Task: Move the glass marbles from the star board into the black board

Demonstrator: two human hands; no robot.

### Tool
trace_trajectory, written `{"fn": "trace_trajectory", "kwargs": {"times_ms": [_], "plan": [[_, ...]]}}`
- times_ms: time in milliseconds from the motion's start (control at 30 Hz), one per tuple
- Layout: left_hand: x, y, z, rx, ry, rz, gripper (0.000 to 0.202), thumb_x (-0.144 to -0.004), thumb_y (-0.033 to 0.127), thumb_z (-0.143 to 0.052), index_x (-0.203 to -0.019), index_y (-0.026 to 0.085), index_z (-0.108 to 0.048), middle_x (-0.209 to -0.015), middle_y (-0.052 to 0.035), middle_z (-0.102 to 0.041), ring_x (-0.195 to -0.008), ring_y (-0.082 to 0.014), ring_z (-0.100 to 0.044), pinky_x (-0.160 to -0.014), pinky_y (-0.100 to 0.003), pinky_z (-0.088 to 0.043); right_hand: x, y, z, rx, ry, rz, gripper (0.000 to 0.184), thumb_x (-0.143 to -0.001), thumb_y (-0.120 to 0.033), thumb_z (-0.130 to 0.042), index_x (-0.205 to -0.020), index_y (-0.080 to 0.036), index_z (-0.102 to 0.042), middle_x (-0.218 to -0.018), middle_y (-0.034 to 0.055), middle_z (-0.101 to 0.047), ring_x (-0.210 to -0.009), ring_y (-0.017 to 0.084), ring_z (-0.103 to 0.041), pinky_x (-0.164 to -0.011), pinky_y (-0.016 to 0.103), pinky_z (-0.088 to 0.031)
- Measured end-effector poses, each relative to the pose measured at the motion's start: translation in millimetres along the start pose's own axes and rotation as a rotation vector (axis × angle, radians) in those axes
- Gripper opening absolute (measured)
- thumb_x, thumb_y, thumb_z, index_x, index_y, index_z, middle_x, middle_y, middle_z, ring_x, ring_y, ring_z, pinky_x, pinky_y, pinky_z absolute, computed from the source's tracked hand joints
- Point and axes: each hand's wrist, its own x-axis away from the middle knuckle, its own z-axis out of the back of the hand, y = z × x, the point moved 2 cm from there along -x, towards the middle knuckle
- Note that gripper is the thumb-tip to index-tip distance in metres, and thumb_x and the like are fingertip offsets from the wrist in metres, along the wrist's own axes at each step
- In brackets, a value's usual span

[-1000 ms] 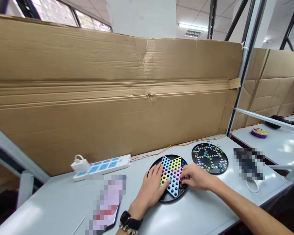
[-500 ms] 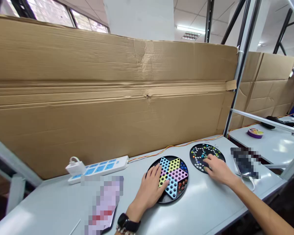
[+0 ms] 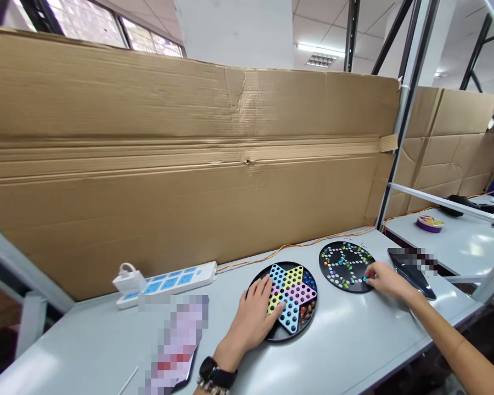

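Note:
My left hand (image 3: 252,311) lies with fingers spread over the left side of a round black Chinese checkers board (image 3: 276,333). The star of light blue, yellow and pink points shows beside the hand; blue and dark red marbles sit in pockets at its right edge. My right hand (image 3: 385,281) is closed in a pinch at the right rim of a second round black board (image 3: 333,256). A small blue marble (image 3: 365,279) shows at those fingertips. Several green, yellow, blue and orange marbles lie among the white spots of this board.
A white power strip (image 3: 168,282) with a plugged-in adapter (image 3: 129,281) stands at the left. In front lies a blurred phone-like thing (image 3: 175,345). A dark device (image 3: 414,274) is right of my right hand. Cardboard (image 3: 189,219) walls the back; a metal post (image 3: 399,120) rises at the right.
My right hand has moved right, from over the second board to its right rim, and a blue marble now shows at its fingertips. My left hand stays in place.

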Motion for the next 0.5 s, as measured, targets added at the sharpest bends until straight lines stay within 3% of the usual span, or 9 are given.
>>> {"fn": "trace_trajectory", "kwargs": {"times_ms": [67,167,233,333,500], "plan": [[0,0,0.1,0.001,-0.005,0.001,0.076,-0.099,0.068,-0.036,-0.159,0.022,-0.039,-0.168,-0.0102,-0.038,-0.153,-0.0344,-0.035,-0.123,-0.053,-0.031,3,0,2,-0.148,-0.057,-0.049,0.017,-0.090,-0.028,-0.054,-0.079,-0.018,-0.063,-0.069,0.0054,-0.069,-0.063,0.018,-0.065,-0.056,0.025,-0.046],[0,2,1.6,0.003,-0.032,0.014,0.077,-0.099,0.067,-0.035,-0.160,0.020,-0.039,-0.169,-0.0099,-0.036,-0.153,-0.0342,-0.033,-0.124,-0.053,-0.030,7,2,7,-0.365,-0.046,-0.107,0.024,-0.094,-0.034,-0.046,-0.084,-0.019,-0.062,-0.078,0.0063,-0.071,-0.061,0.016,-0.066,-0.046,0.022,-0.042],[0,3,3.2,0.005,-0.042,0.021,0.076,-0.099,0.066,-0.036,-0.160,0.020,-0.039,-0.169,-0.0102,-0.035,-0.153,-0.0346,-0.033,-0.124,-0.054,-0.029,8,4,10,-0.375,-0.010,-0.108,0.022,-0.092,-0.034,-0.049,-0.093,-0.018,-0.064,-0.080,0.0064,-0.071,-0.063,0.017,-0.067,-0.046,0.022,-0.041],[1,5,6.5,0.008,-0.028,0.016,0.075,-0.099,0.065,-0.037,-0.159,0.020,-0.041,-0.168,-0.0104,-0.037,-0.153,-0.0351,-0.034,-0.123,-0.054,-0.031,10,7,13,-0.225,0.003,-0.072,0.020,-0.085,-0.028,-0.058,-0.097,-0.017,-0.069,-0.078,0.0061,-0.071,-0.064,0.018,-0.066,-0.053,0.025,-0.045],[1,7,9.8,0.001,-0.077,0.033,0.078,-0.099,0.065,-0.036,-0.159,0.016,-0.039,-0.169,-0.0114,-0.033,-0.154,-0.0345,-0.032,-0.124,-0.053,-0.030,10,7,10,-0.008,0.028,0.004,0.012,-0.077,-0.021,-0.066,-0.087,-0.019,-0.073,-0.104,0.0095,-0.074,-0.093,0.023,-0.069,-0.083,0.031,-0.051]]}}
